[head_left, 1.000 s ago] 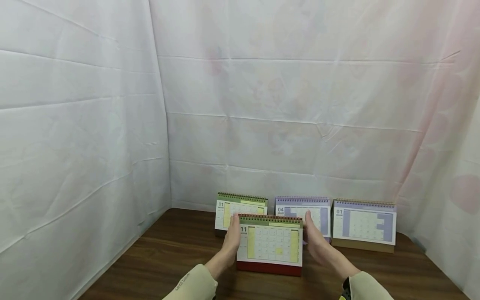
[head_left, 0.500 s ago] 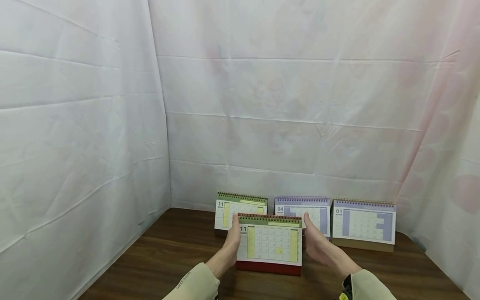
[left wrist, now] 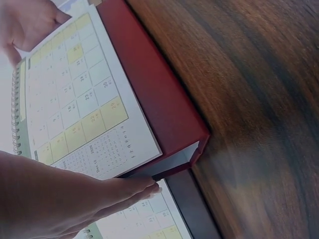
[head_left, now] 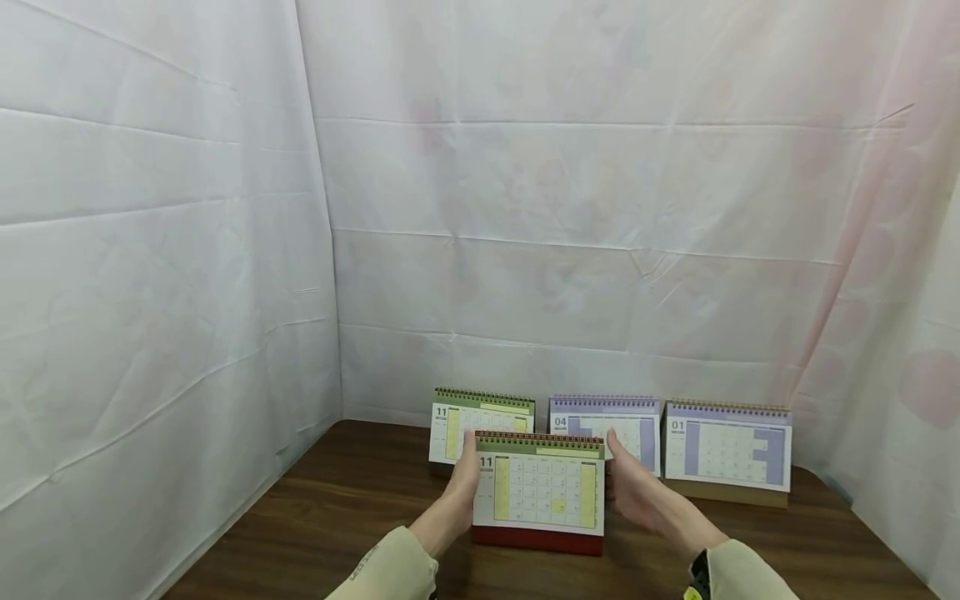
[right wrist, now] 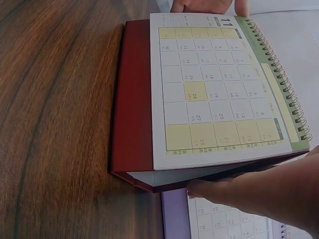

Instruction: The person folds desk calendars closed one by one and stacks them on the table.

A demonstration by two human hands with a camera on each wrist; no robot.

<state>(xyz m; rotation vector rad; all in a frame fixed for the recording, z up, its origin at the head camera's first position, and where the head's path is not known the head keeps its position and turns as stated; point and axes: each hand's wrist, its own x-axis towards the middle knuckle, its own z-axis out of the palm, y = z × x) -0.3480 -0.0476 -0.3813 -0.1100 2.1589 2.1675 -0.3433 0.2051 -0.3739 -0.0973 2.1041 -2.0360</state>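
A desk calendar with a red base [head_left: 538, 483] stands upright on the table, showing a green-topped page marked 11. Its left side edge is touched by my left hand [head_left: 459, 492], fingers straight. On the opposite edge lies my right hand [head_left: 641, 496], thumb up near the spiral binding. In the left wrist view the fingers [left wrist: 124, 191] stretch flat along the open end of the red base. The right wrist view has the fingers [right wrist: 224, 191] likewise extended beside it. Part of the fingers is hidden behind the calendar.
Behind stand another green calendar [head_left: 450, 433], a purple one marked 04 [head_left: 641, 442], and one marked 01 [head_left: 723, 454] on a tan base at the right. The red-based calendar partly covers the first two. White cloth [head_left: 480, 292] hangs around the wooden table [head_left: 337, 508].
The head view has tilted very slightly. Both hands stay at the sides of the red-based calendar, which has not visibly moved on the table.
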